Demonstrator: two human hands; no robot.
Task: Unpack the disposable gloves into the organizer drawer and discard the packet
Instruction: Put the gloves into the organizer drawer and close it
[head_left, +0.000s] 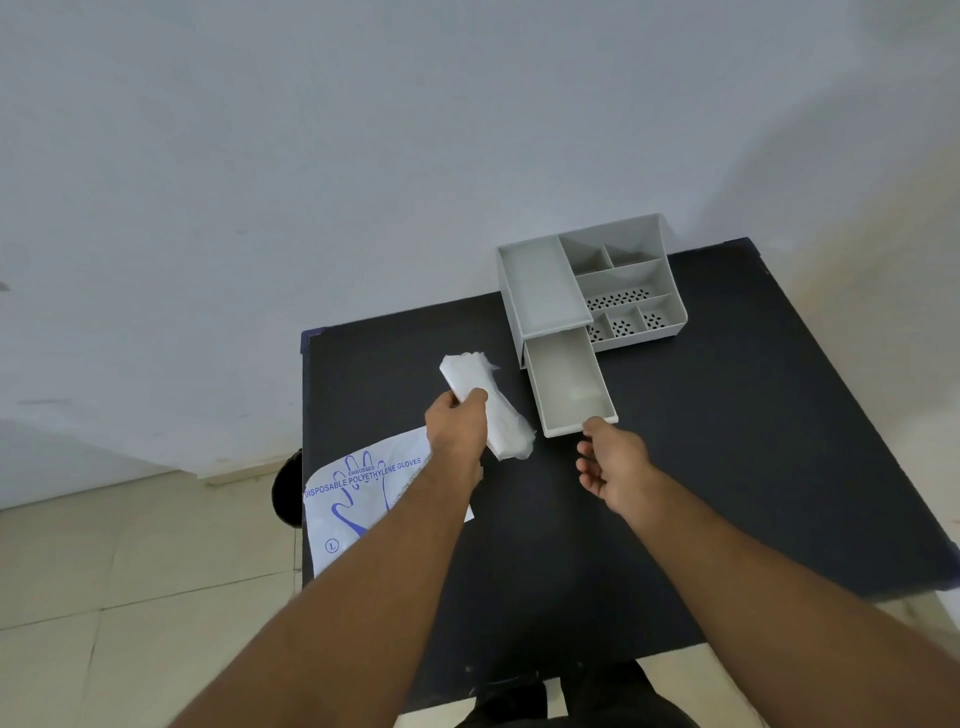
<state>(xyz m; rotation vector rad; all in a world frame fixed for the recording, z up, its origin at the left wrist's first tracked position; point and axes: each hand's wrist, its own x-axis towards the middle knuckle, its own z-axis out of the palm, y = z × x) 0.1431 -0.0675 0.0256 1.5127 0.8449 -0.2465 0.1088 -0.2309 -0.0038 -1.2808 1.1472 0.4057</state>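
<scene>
A folded wad of clear disposable gloves (475, 376) is gripped in my left hand (457, 428), held just above the black table, left of the drawer. The grey organizer (618, 270) stands at the table's far side, and its drawer (569, 384) is pulled out toward me and looks empty. My right hand (610, 460) is at the drawer's front edge, fingers loosely curled, index finger touching the front lip. The flat glove packet (358, 499), white with blue print, lies on the table's left edge under my left forearm.
The black table (727, 467) stands against a pale wall. A dark round object (285, 491) sits on the tiled floor by the table's left side. The organizer's top has several compartments, some with perforated bottoms (621, 299).
</scene>
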